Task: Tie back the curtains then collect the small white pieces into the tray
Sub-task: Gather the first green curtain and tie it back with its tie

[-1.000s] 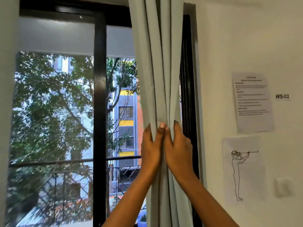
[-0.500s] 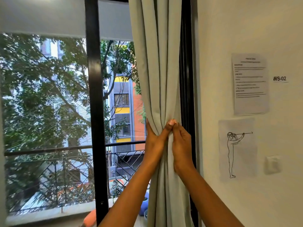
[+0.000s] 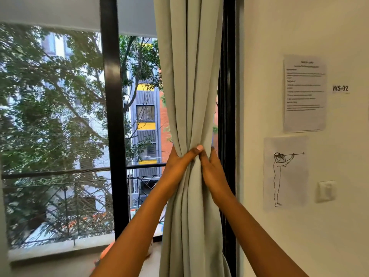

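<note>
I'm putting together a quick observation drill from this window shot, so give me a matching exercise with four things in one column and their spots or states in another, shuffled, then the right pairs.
Column one:
1. curtain
2. printed sheet
3. line drawing of a figure
4. wall switch

Column two:
A. lowest on the wall, right of the drawing
B. bunched between the left hand and right hand
C. directly below the printed sheet
D. just left of the WS-02 label

Pairs: 1-B, 2-D, 3-C, 4-A
</note>
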